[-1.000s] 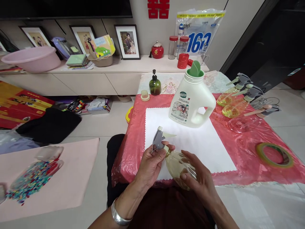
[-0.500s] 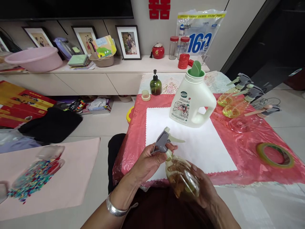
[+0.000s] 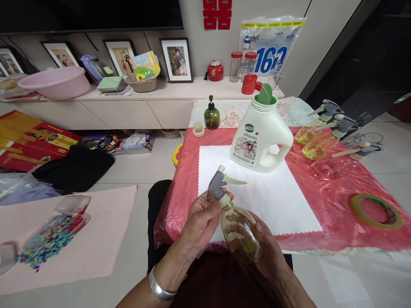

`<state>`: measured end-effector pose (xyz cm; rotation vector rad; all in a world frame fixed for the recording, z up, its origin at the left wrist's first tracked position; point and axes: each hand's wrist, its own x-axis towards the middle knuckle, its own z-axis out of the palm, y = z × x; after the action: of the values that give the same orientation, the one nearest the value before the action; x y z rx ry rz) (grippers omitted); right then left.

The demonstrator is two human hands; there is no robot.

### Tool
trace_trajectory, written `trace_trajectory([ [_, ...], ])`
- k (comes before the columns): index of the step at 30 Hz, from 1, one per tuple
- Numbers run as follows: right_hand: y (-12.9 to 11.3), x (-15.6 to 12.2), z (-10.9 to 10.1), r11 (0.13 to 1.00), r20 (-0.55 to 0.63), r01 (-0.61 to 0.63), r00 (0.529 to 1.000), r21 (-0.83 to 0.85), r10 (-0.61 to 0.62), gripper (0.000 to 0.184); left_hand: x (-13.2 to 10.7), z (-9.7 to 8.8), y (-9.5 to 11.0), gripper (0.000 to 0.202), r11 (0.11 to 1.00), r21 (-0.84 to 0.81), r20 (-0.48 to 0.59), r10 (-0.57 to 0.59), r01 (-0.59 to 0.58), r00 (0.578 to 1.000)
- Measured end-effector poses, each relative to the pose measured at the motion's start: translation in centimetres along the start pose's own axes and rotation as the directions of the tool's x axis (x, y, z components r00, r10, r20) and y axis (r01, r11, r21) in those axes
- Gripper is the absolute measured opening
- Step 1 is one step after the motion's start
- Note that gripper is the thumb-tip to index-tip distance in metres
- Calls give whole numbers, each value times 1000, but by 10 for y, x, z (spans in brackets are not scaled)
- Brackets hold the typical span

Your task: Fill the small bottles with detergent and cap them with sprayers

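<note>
Bottle (image 3: 239,231) tilts: right hand (image 3: 269,252) cups it, left fingers (image 3: 210,207) clench its sprayer (image 3: 215,187). Loose sprayer risks a spill.

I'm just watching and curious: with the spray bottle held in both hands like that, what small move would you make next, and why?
Probably a firm twist of the grey trigger head, to seat it on the neck. The left hand pinches its collar, the right hand cups the tilted spray bottle of yellowish liquid; two capped bottles like it sit at the right of the table.
</note>
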<state>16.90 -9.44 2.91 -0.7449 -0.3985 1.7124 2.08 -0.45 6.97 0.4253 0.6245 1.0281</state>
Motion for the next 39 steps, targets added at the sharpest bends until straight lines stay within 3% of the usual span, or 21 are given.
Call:
trace_trajectory([
  [10,-4,2,-2,986,-47,66,996,-151,-74,53,1,-1,-2,33,1000,29,15,-4,4,1000],
  [17,2,2,-3,996,-61,36,997,-79,-41,56,3,-1,0,38,995,100,57,-18,12,998],
  [24,7,6,3,992,-119,82,988,-100,-94,62,-2,6,-3,22,1000,31,-48,0,1,999],
  [31,11,8,8,993,-121,97,987,-62,-104,59,-4,9,-5,41,996,88,-83,39,-31,996],
  [35,13,9,4,996,-126,70,989,-63,-78,57,-1,7,-2,35,992,122,-135,4,13,991],
  [39,12,9,0,997,-94,51,994,-50,-56,56,2,1,2,33,991,119,-96,-47,59,994],
])
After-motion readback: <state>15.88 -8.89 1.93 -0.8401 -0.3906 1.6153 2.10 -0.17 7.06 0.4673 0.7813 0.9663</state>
